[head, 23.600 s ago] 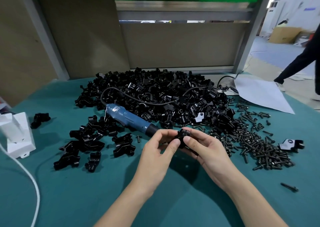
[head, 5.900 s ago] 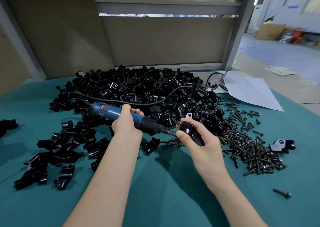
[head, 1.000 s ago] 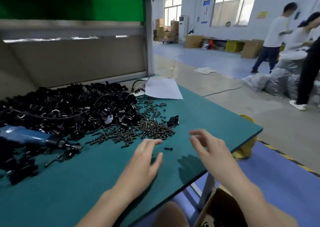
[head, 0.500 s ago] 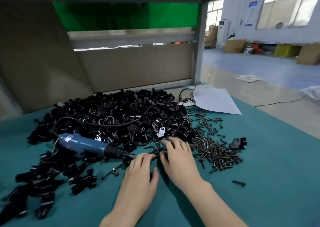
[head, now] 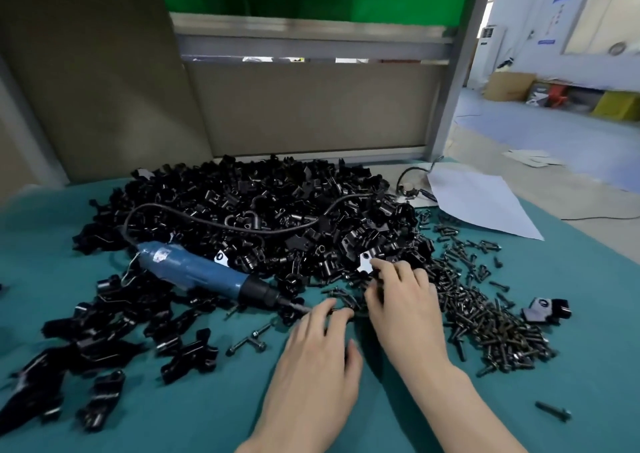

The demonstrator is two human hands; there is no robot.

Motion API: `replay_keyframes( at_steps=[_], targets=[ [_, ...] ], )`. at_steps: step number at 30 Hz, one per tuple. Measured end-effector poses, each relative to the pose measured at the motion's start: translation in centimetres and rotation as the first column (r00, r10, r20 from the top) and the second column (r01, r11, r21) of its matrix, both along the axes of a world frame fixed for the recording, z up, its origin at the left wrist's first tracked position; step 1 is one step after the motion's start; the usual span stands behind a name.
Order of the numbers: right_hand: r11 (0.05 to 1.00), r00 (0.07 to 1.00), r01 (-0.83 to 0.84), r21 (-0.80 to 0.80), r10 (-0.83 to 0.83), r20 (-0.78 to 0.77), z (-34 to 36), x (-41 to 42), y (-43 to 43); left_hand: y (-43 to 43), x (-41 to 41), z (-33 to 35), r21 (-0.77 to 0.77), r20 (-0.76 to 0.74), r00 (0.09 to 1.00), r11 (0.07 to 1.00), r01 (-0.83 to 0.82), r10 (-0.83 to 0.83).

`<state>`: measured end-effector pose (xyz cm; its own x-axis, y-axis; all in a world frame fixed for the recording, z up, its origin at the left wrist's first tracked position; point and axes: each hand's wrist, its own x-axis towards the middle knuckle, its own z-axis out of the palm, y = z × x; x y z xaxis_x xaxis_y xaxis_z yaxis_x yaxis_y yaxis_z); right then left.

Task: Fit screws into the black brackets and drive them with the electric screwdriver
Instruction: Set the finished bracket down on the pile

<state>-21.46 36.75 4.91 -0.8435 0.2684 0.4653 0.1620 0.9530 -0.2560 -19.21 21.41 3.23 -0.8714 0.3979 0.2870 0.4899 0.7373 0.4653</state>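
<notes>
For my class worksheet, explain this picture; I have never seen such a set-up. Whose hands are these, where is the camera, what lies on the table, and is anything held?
No machine here: a person works bare-handed. The picture comes from a camera worn on the person's head, looking down, so the left hand and right hand enter from below. On the teal table cover lie a heap of black brackets, dark screws to its right, a blue electric screwdriver, unheld, and a white sheet. Both hands reach with open fingers into loose parts at the heap's near edge; neither plainly grips anything.
</notes>
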Motion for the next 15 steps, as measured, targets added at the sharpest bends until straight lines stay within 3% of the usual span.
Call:
replay_keyframes(
  at_steps=[3,7,9,15],
  targets=[
    [0.994,0.991,0.040,0.097,-0.028,-0.130,0.2,-0.5,-0.1,0.0,0.0,0.1,-0.009,-0.010,1.000,1.000,0.005,-0.005],
    [0.990,0.992,0.027,0.141,-0.044,0.118,0.6,-2.3,-0.2,-0.1,0.1,0.1,-0.001,-0.007,1.000,1.000,0.007,-0.007],
    [0.991,0.986,0.037,0.127,-0.057,0.156,0.6,-2.9,-0.1,-0.1,0.1,0.2,0.001,-0.004,1.000,1.000,0.011,-0.011],
    [0.989,1.000,0.004,0.146,-0.005,0.007,0.4,-2.5,0.3,-0.1,0.2,0.5,-0.009,-0.008,1.000,1.000,0.017,-0.017]
  ],
)
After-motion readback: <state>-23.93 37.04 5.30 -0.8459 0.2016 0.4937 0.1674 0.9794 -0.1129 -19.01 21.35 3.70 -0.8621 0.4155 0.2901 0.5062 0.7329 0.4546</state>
